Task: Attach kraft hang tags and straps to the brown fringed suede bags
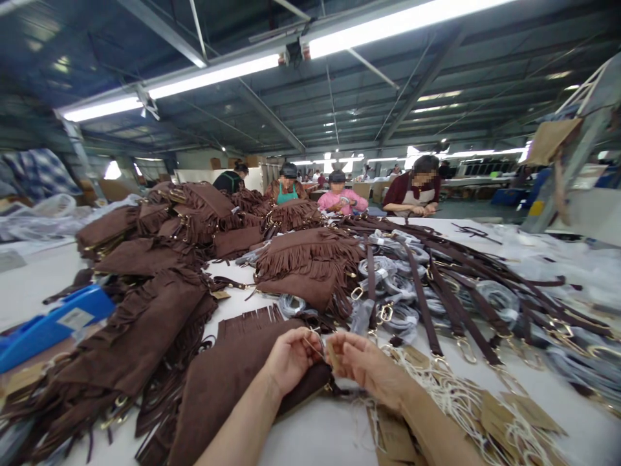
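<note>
A brown suede fringed bag [228, 375] lies on the white table [320, 433] right in front of me. My left hand [290, 358] rests on its right edge with fingers pinched on a thin string or wire loop. My right hand [361, 364] is closed beside it, pinching a small tan paper tag [334, 355] between thumb and fingers. The two hands nearly touch above the bag's corner.
Piles of brown fringed bags [145, 259] cover the left and middle. Brown straps with gold buckles [436, 298] and wrapped bundles lie to the right. Tan tags with white strings [466, 401] sit at lower right. A blue object [53, 323] lies left. Several people work at the far end.
</note>
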`<state>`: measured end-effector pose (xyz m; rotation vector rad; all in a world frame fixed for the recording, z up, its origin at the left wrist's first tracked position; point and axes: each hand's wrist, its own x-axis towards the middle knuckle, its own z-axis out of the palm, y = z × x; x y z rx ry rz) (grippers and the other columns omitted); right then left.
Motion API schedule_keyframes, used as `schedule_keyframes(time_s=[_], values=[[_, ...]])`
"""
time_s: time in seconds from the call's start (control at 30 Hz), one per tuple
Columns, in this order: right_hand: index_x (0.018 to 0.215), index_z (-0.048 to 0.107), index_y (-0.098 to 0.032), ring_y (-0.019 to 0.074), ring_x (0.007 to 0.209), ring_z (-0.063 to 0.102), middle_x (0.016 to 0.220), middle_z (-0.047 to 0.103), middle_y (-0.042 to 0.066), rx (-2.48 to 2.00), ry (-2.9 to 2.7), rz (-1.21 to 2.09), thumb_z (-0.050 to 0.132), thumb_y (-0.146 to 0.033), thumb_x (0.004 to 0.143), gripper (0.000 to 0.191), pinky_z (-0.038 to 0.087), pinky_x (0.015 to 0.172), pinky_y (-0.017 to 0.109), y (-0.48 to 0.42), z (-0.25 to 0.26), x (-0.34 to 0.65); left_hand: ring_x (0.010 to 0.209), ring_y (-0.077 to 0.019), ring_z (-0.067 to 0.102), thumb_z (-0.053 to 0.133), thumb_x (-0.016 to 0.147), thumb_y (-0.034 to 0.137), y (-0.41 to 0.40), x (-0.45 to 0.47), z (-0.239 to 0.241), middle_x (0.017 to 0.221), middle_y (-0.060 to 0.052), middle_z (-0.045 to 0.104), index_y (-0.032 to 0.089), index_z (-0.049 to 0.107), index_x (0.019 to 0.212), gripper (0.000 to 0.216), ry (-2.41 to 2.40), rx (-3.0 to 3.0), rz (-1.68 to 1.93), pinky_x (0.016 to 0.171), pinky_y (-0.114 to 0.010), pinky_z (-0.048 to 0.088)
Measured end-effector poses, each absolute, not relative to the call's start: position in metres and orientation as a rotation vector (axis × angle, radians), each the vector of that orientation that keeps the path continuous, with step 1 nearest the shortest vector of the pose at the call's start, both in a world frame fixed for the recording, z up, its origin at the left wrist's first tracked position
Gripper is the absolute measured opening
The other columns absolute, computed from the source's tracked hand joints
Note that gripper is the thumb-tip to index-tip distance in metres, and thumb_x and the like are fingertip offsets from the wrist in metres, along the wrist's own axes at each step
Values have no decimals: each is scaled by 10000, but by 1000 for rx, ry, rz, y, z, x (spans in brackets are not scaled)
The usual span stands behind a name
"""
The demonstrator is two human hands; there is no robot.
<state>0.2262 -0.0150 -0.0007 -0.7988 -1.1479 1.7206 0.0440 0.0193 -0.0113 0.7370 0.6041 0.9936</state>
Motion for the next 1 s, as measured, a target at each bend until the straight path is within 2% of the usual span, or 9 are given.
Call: schedule_keyframes(time_s=[0.1,0.2,0.27,0.4,0.5,0.67,0.73,0.83,1.0], values=[[918,646,-190,132,766,642,890,672,14,-880,-1058,1659,848,-400,576,449,530,697,251,-12,-6,226,528,-57,482,657,616,240,21,42,-14,774,-30,635,133,625,702,141,579,682,1014,572,-207,448],[845,624,-181,124,664,616,769,637,-13,-1051,-1042,1466,809,-402,590,385,542,573,235,-5,-15,221,457,-16,403,688,578,138,20,43,-15,758,-28,642,113,703,894,317,616,699,1028,447,-138,339],[829,618,-180,138,648,601,712,607,-22,-1145,-1112,1317,764,-399,606,344,545,510,240,-1,-21,217,463,-14,418,707,608,174,19,43,-15,808,-48,666,130,711,980,375,715,822,1053,428,-126,304],[783,599,-190,159,623,586,654,563,-32,-1250,-1166,1143,707,-412,598,309,550,455,271,3,-28,211,466,-68,492,677,669,330,19,45,-14,680,-51,665,129,713,1002,391,912,1152,1051,428,-159,314],[755,577,-193,159,613,581,639,542,-36,-1269,-1155,1116,687,-423,597,300,550,455,278,3,-31,207,488,-113,547,670,625,282,20,47,-13,632,-35,653,114,719,968,385,983,1305,1023,443,-186,339],[788,561,-201,185,656,616,697,576,-11,-1251,-1186,1132,633,-465,634,314,554,476,289,-1,-32,199,625,-151,564,607,603,158,14,53,-7,811,-33,674,162,738,885,311,1174,1617,1055,589,-248,441],[857,580,-203,197,695,625,810,617,27,-1276,-1275,1025,591,-467,702,306,551,516,306,-3,-33,200,774,-195,584,575,621,123,11,49,0,834,-35,681,201,742,845,290,1289,1730,1068,733,-282,447],[1004,592,-201,205,782,627,925,635,49,-1341,-1543,765,603,-395,738,329,534,727,345,-8,-33,204,871,-222,575,563,607,82,12,29,21,837,-21,685,245,732,829,324,1449,1848,1035,857,-314,398],[1221,530,-181,232,966,613,1049,643,64,-1371,-1876,722,665,-221,619,618,470,891,331,-19,-26,208,747,-222,581,542,603,115,11,-50,57,710,-29,645,176,704,786,252,1620,1885,886,732,-305,435]])
